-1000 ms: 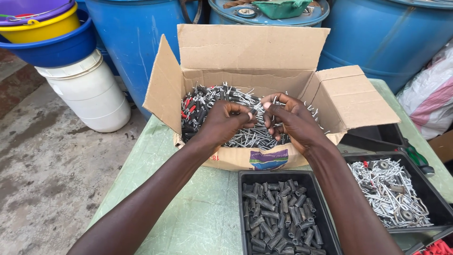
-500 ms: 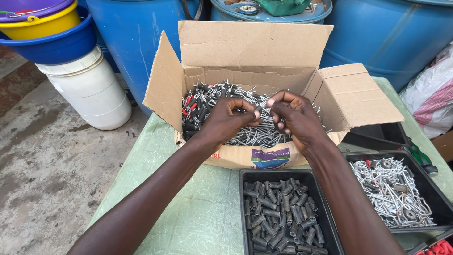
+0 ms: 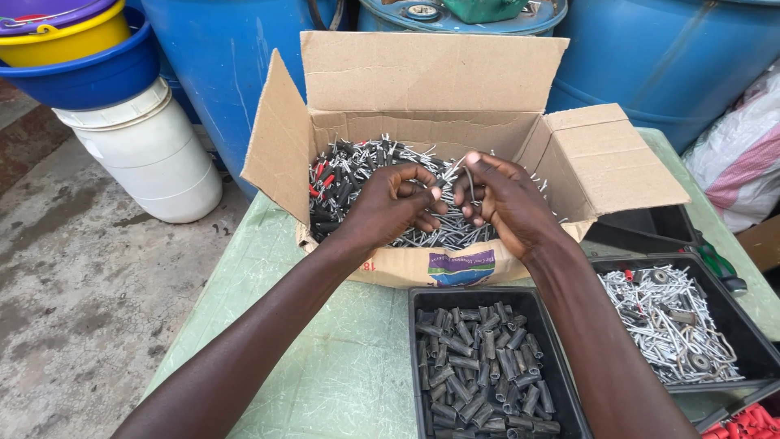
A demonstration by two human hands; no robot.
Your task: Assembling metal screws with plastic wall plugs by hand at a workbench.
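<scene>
An open brown cardboard box [image 3: 422, 89] stands on the green surface [image 3: 325, 358], flaps spread wide. A small label [image 3: 461, 267] in blue, green and purple sits on its near wall, facing the camera.

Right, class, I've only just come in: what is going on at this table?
A person works with both bare hands over an open cardboard box full of small metal hook pieces with dark sleeves. The left hand and right hand meet above the pile, gripping one bent wire piece between them. In front, one black tray holds dark sleeves; another tray holds bare silvery hooks.
</scene>
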